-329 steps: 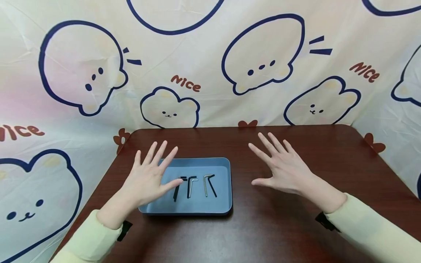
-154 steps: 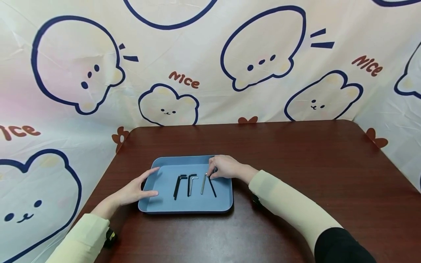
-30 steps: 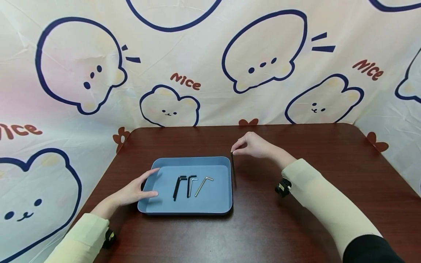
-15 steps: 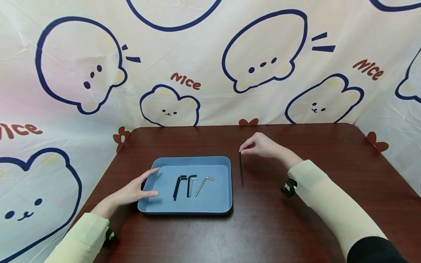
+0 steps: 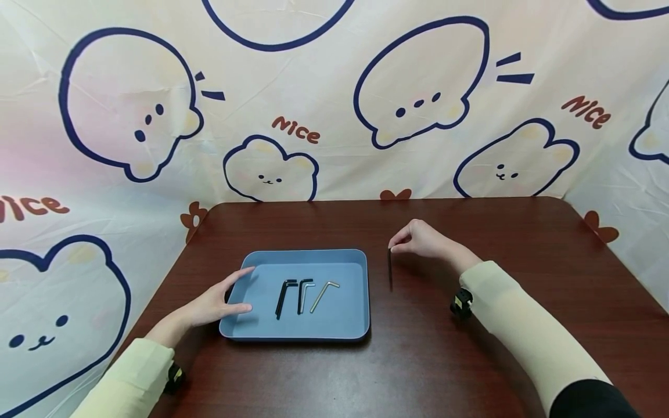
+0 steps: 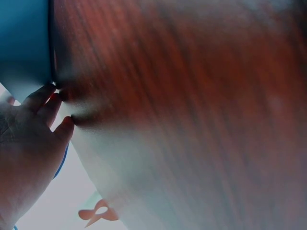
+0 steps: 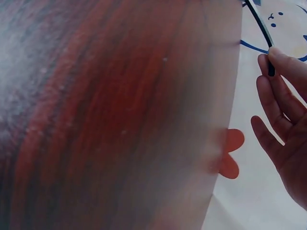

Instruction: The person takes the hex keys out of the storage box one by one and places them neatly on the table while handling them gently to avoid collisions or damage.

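To the right of the blue tray (image 5: 326, 328), my right hand (image 5: 425, 241) pinches the end of a black hex key (image 5: 389, 271) between thumb and fingers. The key's long arm points down toward the table. In the right wrist view the same hex key (image 7: 261, 21) sticks out from the pinch of my right hand (image 7: 288, 120). My left hand (image 5: 206, 305) rests at the tray's left side, thumb over the rim, fingers extended. In the left wrist view, fingertips of my left hand (image 6: 33, 143) are beside the tray (image 6: 24, 43), near the tabletop.
Inside the tray lie black hex keys (image 5: 281, 299) side by side, a silver hex key (image 5: 304, 299) beside another black one (image 5: 300, 296), and a gold-toned hex key (image 5: 322, 297) at a slant. A patterned cloth (image 5: 334, 116) stands behind the brown table (image 5: 444, 360).
Over the last second my right hand has carried the black hex key rightward, away from the tray's right edge, and slightly down. Earlier that key lay in the tray. My left hand has stayed still lately.
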The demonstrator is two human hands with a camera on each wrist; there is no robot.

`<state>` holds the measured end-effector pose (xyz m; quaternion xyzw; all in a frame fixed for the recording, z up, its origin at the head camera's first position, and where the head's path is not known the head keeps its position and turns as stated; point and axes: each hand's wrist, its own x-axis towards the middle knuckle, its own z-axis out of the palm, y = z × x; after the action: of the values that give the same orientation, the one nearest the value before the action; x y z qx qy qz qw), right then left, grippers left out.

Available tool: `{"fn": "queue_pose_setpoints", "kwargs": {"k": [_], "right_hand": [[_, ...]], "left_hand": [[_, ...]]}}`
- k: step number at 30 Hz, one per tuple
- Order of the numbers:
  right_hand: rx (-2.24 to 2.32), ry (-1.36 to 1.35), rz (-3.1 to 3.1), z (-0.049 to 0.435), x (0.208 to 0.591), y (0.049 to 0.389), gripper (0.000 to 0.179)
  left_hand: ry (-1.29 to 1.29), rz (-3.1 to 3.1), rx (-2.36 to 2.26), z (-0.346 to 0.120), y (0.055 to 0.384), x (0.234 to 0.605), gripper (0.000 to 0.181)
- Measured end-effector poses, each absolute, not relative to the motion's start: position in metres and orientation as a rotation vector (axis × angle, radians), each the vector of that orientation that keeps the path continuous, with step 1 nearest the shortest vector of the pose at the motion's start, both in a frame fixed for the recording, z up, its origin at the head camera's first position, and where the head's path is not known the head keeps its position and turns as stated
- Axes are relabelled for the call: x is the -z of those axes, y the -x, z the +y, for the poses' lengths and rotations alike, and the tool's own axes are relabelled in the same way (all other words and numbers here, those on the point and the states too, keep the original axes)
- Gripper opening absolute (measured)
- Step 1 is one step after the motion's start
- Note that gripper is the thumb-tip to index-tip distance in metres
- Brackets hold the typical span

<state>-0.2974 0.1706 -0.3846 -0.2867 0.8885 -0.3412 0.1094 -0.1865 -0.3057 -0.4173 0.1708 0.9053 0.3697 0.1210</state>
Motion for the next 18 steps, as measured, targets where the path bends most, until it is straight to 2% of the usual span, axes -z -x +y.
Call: {"fn": "queue_pose_setpoints", "kwargs": {"k": [18], "right_hand": [[0.936, 0.797, 2.609, 0.171, 0.411, 0.302, 0.007]], "left_hand": [[-0.500, 2.652, -1.081, -0.305, 0.185, 0.417, 0.083]]}}
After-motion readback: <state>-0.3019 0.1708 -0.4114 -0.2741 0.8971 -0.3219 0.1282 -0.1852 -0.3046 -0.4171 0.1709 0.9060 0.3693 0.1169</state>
